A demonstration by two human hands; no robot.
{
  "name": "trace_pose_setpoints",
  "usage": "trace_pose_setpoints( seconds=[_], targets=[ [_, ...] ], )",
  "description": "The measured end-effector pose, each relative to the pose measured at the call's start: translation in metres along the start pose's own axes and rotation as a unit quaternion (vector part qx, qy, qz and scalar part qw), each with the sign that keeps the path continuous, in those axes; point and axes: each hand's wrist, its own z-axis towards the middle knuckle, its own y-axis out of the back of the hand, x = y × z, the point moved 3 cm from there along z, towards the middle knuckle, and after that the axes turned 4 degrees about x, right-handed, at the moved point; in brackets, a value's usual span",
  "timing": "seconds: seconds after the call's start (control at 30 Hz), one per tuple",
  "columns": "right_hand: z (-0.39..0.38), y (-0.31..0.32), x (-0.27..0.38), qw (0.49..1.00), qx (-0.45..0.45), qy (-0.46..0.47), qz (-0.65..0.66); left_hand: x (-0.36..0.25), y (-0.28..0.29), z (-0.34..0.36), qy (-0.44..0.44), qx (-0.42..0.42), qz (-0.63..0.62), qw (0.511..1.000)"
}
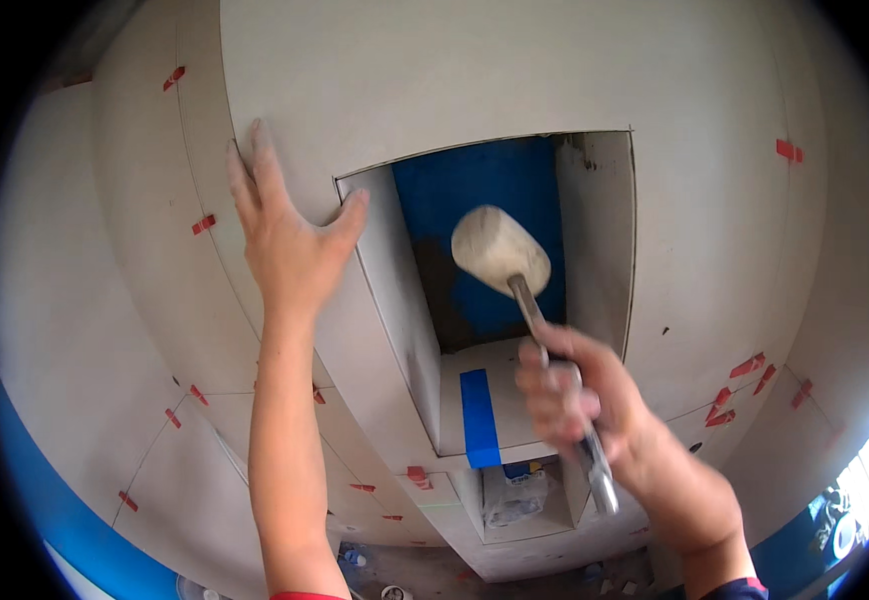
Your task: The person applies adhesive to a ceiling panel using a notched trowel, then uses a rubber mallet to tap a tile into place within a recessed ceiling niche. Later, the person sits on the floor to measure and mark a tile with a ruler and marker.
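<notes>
My left hand (293, 235) lies with spread fingers on the pale wall tile (395, 90), its thumb by the upper left corner of a rectangular wall niche (600, 240). In my right hand (580, 390) is a rubber mallet (495, 250), gripped round its metal handle, with the whitish head raised in front of the niche. The right hand is slightly blurred. Blue coating and a grey patch show on the niche's back wall. A strip of blue tape (478, 415) runs over the niche's lower ledge.
Red tile-levelling clips (203, 224) stick out along the joints on both sides. A smaller niche (555, 510) below holds a clear plastic bag (515, 498). Small items lie on the floor (415, 572) at the bottom. Bright light enters at the lower right.
</notes>
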Motion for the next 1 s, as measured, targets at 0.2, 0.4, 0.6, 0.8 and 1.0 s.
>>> trace_pose_setpoints(
  seconds=[0.2,0.4,0.6,0.8,1.0],
  targets=[
    [0.032,-0.031,0.032,0.995,0.093,0.026,0.017,-0.007,-0.007,-0.001,-0.019,-0.023,-0.022,0.999],
    [-0.052,0.048,-0.038,0.998,0.039,-0.055,0.014,0.047,0.012,-0.040,-0.052,-0.019,-0.149,0.987],
    [-0.288,0.178,-0.148,0.919,-0.206,-0.244,-0.230,0.099,0.087,-0.303,0.292,0.130,-0.182,0.930],
    [-0.420,0.279,-0.300,0.624,-0.417,-0.434,-0.497,-0.043,0.430,-0.856,0.890,0.260,0.001,0.374],
    [-0.623,0.392,-0.392,0.664,-0.575,-0.454,-0.151,-0.216,0.696,-0.928,0.487,0.790,0.130,0.350]
  ],
)
